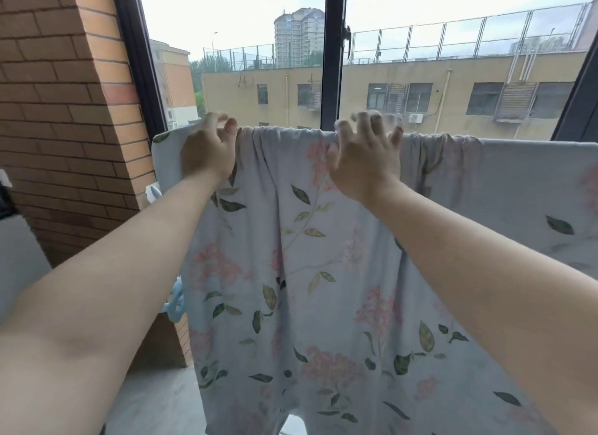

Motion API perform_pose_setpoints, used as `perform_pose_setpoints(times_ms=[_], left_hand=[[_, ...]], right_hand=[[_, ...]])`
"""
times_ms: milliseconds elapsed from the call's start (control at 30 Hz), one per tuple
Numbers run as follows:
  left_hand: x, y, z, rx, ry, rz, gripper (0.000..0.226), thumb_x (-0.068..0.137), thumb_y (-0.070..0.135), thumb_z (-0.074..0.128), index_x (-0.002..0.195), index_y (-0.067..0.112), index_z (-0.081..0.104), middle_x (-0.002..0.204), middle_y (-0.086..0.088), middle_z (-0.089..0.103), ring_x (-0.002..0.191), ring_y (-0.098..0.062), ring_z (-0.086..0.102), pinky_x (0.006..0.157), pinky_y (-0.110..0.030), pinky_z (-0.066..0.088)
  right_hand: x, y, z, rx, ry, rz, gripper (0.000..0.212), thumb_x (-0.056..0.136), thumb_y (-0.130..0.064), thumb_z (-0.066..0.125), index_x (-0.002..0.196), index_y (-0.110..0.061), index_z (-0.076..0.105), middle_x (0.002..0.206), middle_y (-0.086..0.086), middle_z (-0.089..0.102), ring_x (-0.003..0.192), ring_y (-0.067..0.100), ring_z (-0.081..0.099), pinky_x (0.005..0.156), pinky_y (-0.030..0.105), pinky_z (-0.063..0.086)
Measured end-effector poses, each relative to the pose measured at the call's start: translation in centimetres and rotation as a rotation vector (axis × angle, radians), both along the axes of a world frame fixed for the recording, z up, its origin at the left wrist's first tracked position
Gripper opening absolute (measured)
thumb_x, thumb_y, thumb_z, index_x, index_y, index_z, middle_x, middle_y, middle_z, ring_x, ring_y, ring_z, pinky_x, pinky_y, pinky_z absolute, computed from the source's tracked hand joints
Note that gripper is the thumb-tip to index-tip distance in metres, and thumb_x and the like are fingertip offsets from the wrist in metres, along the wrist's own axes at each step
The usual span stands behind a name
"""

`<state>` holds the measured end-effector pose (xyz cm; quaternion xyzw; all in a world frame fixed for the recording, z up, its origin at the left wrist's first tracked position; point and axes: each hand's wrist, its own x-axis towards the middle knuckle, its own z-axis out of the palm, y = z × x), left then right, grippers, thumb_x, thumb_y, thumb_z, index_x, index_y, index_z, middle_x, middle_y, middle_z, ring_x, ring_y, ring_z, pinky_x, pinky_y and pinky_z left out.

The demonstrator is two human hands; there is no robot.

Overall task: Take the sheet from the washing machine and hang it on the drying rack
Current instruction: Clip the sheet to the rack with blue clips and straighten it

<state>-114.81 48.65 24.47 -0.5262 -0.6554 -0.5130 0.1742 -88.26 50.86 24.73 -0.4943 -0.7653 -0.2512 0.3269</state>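
A pale blue-grey sheet [310, 272] printed with pink flowers and green leaves hangs draped over a horizontal bar at chest height, which it hides completely. It runs from the brick wall to the right edge of view and bunches into folds between my hands. My left hand [207, 149] is at the top fold near the sheet's left end, fingers curled over the edge. My right hand [365, 153] is further right on the same top edge, fingers spread and a little blurred, tips touching the cloth. The washing machine is out of view.
A brick wall [64, 127] stands close on the left. Behind the sheet is a dark-framed window [333, 52] with a handle, looking onto buildings. A light blue object [176, 302] pokes out at the sheet's left edge. Grey floor [155, 399] lies below.
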Motion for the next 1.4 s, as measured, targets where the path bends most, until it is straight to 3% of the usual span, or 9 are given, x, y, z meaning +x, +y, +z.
perform_pose_setpoints(times_ms=[133, 267, 467, 567, 700, 833, 967, 1233, 1400], left_hand=[[-2.3, -2.8, -3.8, 0.088, -0.019, 0.09, 0.031, 0.1, 0.034, 0.044, 0.116, 0.013, 0.061, 0.118, -0.007, 0.063, 0.112, -0.027, 0.055, 0.088, -0.031, 0.04], [-5.3, -5.7, -8.7, -0.157, -0.085, 0.151, 0.027, 0.096, 0.023, 0.05, 0.121, 0.016, 0.059, 0.126, -0.004, 0.059, 0.117, -0.025, 0.053, 0.09, -0.034, 0.041], [-11.4, -10.0, -14.8, -0.35, -0.183, 0.288, 0.029, 0.094, 0.014, 0.056, 0.122, 0.018, 0.058, 0.126, -0.004, 0.058, 0.111, -0.023, 0.058, 0.081, -0.03, 0.045], [-15.1, -10.7, -17.5, -0.45, -0.204, 0.302, 0.035, 0.093, 0.023, 0.064, 0.126, 0.02, 0.055, 0.128, -0.003, 0.058, 0.109, -0.019, 0.058, 0.075, -0.028, 0.046], [-20.7, -9.7, -19.1, -0.595, -0.083, 0.16, 0.058, 0.084, 0.036, 0.074, 0.134, 0.023, 0.049, 0.132, 0.0, 0.055, 0.115, -0.019, 0.056, 0.086, -0.035, 0.051], [-25.2, -7.2, -19.8, -0.654, 0.033, -0.085, 0.071, 0.082, 0.058, 0.068, 0.139, 0.024, 0.044, 0.133, 0.002, 0.054, 0.118, -0.018, 0.054, 0.094, -0.039, 0.05], [-27.9, -5.7, -20.4, -0.732, -0.087, -0.281, 0.097, 0.07, 0.083, 0.057, 0.145, 0.023, 0.039, 0.135, 0.004, 0.053, 0.119, -0.017, 0.054, 0.1, -0.044, 0.049], [-30.1, -2.7, -19.8, -0.773, -0.04, -0.492, 0.119, 0.067, 0.065, 0.079, 0.157, 0.017, 0.018, 0.158, -0.004, 0.031, 0.142, -0.021, 0.035, 0.114, -0.037, 0.032], [-31.0, -1.7, -19.5, -0.79, -0.05, -0.537, 0.096, 0.059, 0.05, 0.091, 0.138, 0.02, 0.046, 0.124, 0.001, 0.051, 0.106, -0.013, 0.057, 0.094, -0.031, 0.05]], right_hand=[[-4.9, -1.0, -2.4, 0.135, -0.119, 0.278, 0.039, 0.081, -0.028, 0.05, 0.116, -0.012, 0.059, 0.129, 0.012, 0.052, 0.131, 0.036, 0.042, 0.113, 0.066, 0.021], [-10.1, -1.4, -6.2, 0.234, -0.115, 0.56, 0.024, 0.077, -0.021, 0.057, 0.097, -0.011, 0.066, 0.111, 0.01, 0.062, 0.111, 0.035, 0.055, 0.097, 0.053, 0.039], [-16.6, -3.7, -12.2, -0.065, -0.075, 0.724, 0.012, 0.077, -0.017, 0.062, 0.083, -0.008, 0.066, 0.075, 0.011, 0.063, 0.068, 0.034, 0.057, 0.061, 0.033, 0.036], [-19.8, -5.0, -13.9, -0.274, -0.197, 0.666, 0.018, 0.09, -0.024, 0.056, 0.101, -0.013, 0.065, 0.09, 0.006, 0.066, 0.077, 0.028, 0.058, 0.065, 0.03, 0.032], [-24.9, -5.4, -15.5, -0.426, -0.238, 0.573, 0.027, 0.098, -0.027, 0.048, 0.121, -0.02, 0.06, 0.108, 0.0, 0.065, 0.093, 0.022, 0.062, 0.076, 0.031, 0.048], [-30.0, -5.4, -17.1, -0.531, -0.142, 0.373, 0.027, 0.097, -0.025, 0.045, 0.12, -0.022, 0.06, 0.111, -0.001, 0.065, 0.098, 0.023, 0.063, 0.086, 0.035, 0.052], [-33.3, -5.9, -18.6, -0.672, -0.091, 0.166, 0.021, 0.095, -0.022, 0.047, 0.111, -0.023, 0.062, 0.109, -0.001, 0.063, 0.1, 0.025, 0.062, 0.082, 0.034, 0.049], [-34.2, -7.2, -18.4, -0.743, 0.004, -0.053, 0.017, 0.093, -0.024, 0.047, 0.104, -0.023, 0.059, 0.105, -0.003, 0.061, 0.094, 0.024, 0.059, 0.085, 0.036, 0.051], [-34.4, -7.4, -17.2, -0.75, 0.042, -0.122, 0.012, 0.092, -0.021, 0.045, 0.096, -0.023, 0.056, 0.097, -0.004, 0.058, 0.09, 0.024, 0.058, 0.081, 0.035, 0.049]])
